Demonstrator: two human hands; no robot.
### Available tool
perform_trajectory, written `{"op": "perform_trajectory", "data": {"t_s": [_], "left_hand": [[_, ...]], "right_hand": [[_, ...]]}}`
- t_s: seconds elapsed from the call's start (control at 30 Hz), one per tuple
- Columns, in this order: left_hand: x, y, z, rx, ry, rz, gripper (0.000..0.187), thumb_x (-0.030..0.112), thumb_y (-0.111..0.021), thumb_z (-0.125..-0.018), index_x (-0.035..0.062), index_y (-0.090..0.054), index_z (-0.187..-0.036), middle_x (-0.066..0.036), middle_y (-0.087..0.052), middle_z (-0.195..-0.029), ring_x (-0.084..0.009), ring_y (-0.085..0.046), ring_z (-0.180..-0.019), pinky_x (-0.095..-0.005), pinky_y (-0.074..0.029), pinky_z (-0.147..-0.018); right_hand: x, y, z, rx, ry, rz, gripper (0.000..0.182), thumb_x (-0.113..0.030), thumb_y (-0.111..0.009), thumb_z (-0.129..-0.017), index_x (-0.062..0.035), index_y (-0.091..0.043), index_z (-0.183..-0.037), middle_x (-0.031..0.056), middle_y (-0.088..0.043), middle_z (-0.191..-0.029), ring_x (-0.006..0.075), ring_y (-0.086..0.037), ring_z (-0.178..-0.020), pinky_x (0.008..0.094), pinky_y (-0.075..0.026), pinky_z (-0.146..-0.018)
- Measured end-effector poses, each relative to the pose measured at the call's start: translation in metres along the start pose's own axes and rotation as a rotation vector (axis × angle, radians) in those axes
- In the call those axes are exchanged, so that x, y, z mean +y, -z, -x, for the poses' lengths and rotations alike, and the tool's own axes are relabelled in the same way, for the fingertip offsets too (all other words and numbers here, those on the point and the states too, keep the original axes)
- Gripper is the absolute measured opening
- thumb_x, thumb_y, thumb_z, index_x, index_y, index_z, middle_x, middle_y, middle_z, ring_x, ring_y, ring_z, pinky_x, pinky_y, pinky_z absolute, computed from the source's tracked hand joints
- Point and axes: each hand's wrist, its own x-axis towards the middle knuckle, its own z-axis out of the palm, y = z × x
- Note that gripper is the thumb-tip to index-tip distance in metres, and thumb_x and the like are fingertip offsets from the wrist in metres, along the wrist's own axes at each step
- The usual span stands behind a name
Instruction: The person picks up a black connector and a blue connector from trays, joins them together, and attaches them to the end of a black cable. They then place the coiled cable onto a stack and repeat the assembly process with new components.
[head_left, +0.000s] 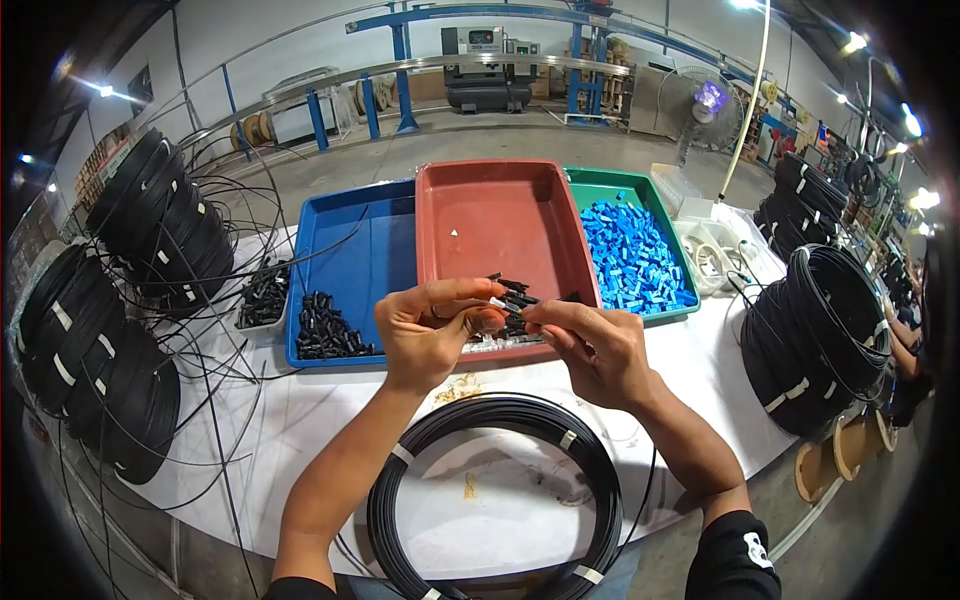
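Observation:
My left hand [425, 335] and my right hand [605, 355] meet above the front edge of the red tray [490, 225]. Their fingertips are pinched around a small connector piece [512, 308], dark with a pale and bluish part; its details are too small to make out. Behind and below the fingers, several small black parts [515, 290] lie in the front of the tray, along with some whitish ones, partly hidden. On the table close to me lies a coil of black cable [385, 500], tied with white bands, between my forearms.
Left of the red tray, a blue tray [345, 240] holds black connector parts [325, 330]. A green tray [600, 180] at right holds many blue pieces [635, 255]. Stacked black cable coils stand left [160, 225] and right [815, 340]; loose cable ends stick out across the left side.

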Motion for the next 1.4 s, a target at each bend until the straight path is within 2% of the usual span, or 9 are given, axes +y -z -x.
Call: {"op": "perform_trajectory", "data": {"t_s": [0.07,0.2,0.3,0.47,0.63,0.8,1.03,1.2,1.4], "left_hand": [[0.004,-0.005,0.002,0.031,-0.007,-0.096,0.015,-0.018,-0.065,-0.084,-0.0078,-0.072,-0.092,-0.021,-0.074,-0.094,-0.0236,-0.075,-0.084,-0.0318,-0.064,-0.077],[-0.002,-0.007,0.007,0.036,-0.118,-0.117,0.014,-0.017,-0.065,-0.084,-0.0059,-0.073,-0.086,-0.022,-0.074,-0.093,-0.0233,-0.075,-0.082,-0.0328,-0.064,-0.074],[-0.009,-0.008,0.012,0.023,-0.225,-0.163,0.014,-0.016,-0.064,-0.086,-0.0043,-0.072,-0.088,-0.024,-0.073,-0.093,-0.0227,-0.074,-0.079,-0.0341,-0.064,-0.069],[-0.009,-0.012,0.015,0.085,-0.14,-0.061,0.015,-0.016,-0.065,-0.083,-0.0018,-0.066,-0.081,-0.022,-0.072,-0.091,-0.0215,-0.073,-0.078,-0.0344,-0.063,-0.068],[-0.019,-0.02,0.027,0.153,-0.091,0.039,0.011,-0.009,-0.068,-0.086,0.0002,-0.064,-0.082,-0.02,-0.072,-0.092,-0.0183,-0.071,-0.08,-0.0309,-0.061,-0.069],[-0.019,-0.018,0.023,0.074,-0.237,-0.076,0.011,-0.002,-0.068,-0.091,0.0023,-0.064,-0.081,-0.019,-0.072,-0.091,-0.0146,-0.07,-0.077,-0.0246,-0.058,-0.065],[-0.011,-0.024,0.024,0.075,-0.19,-0.015,0.011,0.003,-0.071,-0.09,0.0027,-0.063,-0.082,-0.019,-0.071,-0.093,-0.0142,-0.069,-0.072,-0.0265,-0.059,-0.066],[-0.008,-0.027,0.02,0.049,-0.286,-0.018,0.012,0.007,-0.073,-0.09,0.0026,-0.063,-0.085,-0.019,-0.07,-0.097,-0.0147,-0.07,-0.077,-0.0268,-0.06,-0.069],[-0.011,-0.024,0.023,0.087,-0.223,-0.048,0.014,0.009,-0.074,-0.09,0.0013,-0.062,-0.088,-0.019,-0.07,-0.095,-0.0158,-0.071,-0.08,-0.0262,-0.06,-0.071]], "right_hand": [[-0.001,-0.001,0.0,-0.006,-0.017,-0.032,0.025,0.005,-0.066,-0.087,-0.0015,-0.066,-0.111,0.0173,-0.073,-0.096,0.0325,-0.074,-0.08,0.0356,-0.06,-0.064],[0.0,-0.003,0.003,-0.013,-0.023,-0.037,0.023,0.002,-0.066,-0.088,-0.0023,-0.065,-0.111,0.0161,-0.073,-0.094,0.0312,-0.074,-0.076,0.0353,-0.059,-0.06],[-0.002,-0.007,0.005,-0.028,-0.027,-0.032,0.021,0.0,-0.066,-0.089,-0.0032,-0.064,-0.11,0.014,-0.072,-0.091,0.0298,-0.072,-0.069,0.0352,-0.056,-0.056],[-0.007,-0.007,0.004,-0.072,-0.038,-0.076,0.025,-0.001,-0.067,-0.089,-0.0045,-0.062,-0.113,0.0114,-0.07,-0.086,0.0286,-0.07,-0.063,0.0362,-0.052,-0.053],[-0.004,-0.008,0.008,-0.092,-0.083,-0.126,0.026,-0.002,-0.069,-0.087,-0.0044,-0.064,-0.113,0.0115,-0.07,-0.082,0.028,-0.069,-0.061,0.0351,-0.051,-0.052],[-0.006,-0.005,0.005,-0.108,-0.055,-0.141,0.023,-0.003,-0.07,-0.087,-0.0038,-0.066,-0.11,0.0107,-0.07,-0.078,0.0278,-0.069,-0.06,0.0339,-0.051,-0.052],[-0.005,0.004,0.001,-0.114,-0.001,-0.166,0.018,-0.004,-0.07,-0.087,-0.0043,-0.067,-0.106,0.0106,-0.069,-0.077,0.028,-0.068,-0.058,0.0349,-0.05,-0.051],[-0.004,0.005,0.002,-0.118,-0.029,-0.178,0.02,-0.003,-0.07,-0.087,-0.0048,-0.066,-0.107,0.0099,-0.071,-0.081,0.0279,-0.069,-0.062,0.0349,-0.052,-0.053],[-0.005,0.003,0.002,-0.102,-0.037,-0.122,0.022,-0.002,-0.066,-0.089,-0.0065,-0.066,-0.11,0.0097,-0.072,-0.085,0.0287,-0.072,-0.067,0.0354,-0.055,-0.056]]}}
